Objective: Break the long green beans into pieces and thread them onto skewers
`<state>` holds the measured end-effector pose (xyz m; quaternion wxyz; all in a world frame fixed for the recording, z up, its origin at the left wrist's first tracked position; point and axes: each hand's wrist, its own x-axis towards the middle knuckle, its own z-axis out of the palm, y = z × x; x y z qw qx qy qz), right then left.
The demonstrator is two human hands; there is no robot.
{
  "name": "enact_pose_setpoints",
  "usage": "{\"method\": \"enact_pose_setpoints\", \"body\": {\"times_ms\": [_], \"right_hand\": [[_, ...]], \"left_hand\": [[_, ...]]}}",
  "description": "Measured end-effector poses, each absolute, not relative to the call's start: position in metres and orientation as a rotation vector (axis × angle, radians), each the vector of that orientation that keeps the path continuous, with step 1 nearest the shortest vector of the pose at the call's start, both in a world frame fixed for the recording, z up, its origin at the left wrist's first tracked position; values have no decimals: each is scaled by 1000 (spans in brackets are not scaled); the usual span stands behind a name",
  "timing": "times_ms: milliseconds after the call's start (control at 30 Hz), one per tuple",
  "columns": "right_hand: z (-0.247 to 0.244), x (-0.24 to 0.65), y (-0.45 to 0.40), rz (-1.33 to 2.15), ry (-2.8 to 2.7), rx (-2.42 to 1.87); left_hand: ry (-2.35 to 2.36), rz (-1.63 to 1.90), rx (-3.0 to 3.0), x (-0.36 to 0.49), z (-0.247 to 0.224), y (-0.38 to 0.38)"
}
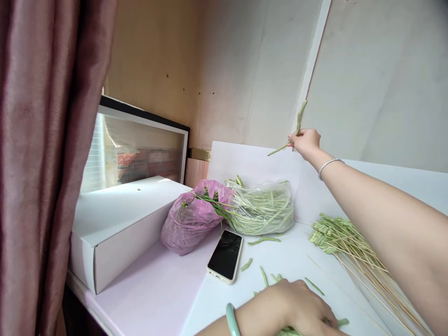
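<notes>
Raised near the wall, my right hand is closed in a pinch on a long green bean. One part of the bean points up and another hangs down to the left; whether it is bent or in two pieces I cannot tell. Low at the front, my left hand, with a pale green bangle, bends its fingers over cut bean pieces. Its fingertips are mostly hidden, and whatever they grip does not show. Beside it lie loose bean pieces.
A clear bag of long beans leans against the white backboard, next to a pink plastic bag with green stalks. A phone lies in front. Skewers threaded with beans lie right; a white box stands left.
</notes>
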<state>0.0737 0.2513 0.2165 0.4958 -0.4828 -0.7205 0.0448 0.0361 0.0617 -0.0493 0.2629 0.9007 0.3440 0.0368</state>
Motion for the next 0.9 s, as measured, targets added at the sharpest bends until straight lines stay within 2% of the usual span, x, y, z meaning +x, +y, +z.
{"method": "enact_pose_setpoints", "body": {"times_ms": [233,467,567,767,900], "right_hand": [[187,137,149,522,-1620,-872],[103,213,87,825,-1491,-767],[69,233,81,904,-1388,-811],[26,237,72,1143,-1204,-688],[-5,223,58,1349,-1392,-742]], "left_hand": [[1340,620,2068,24,-30,53],[1033,1382,1865,17,-31,57],[937,1382,2005,18,-26,51],[1099,1266,2370,28,-28,47],[1126,1199,2621,33,-32,44]]}}
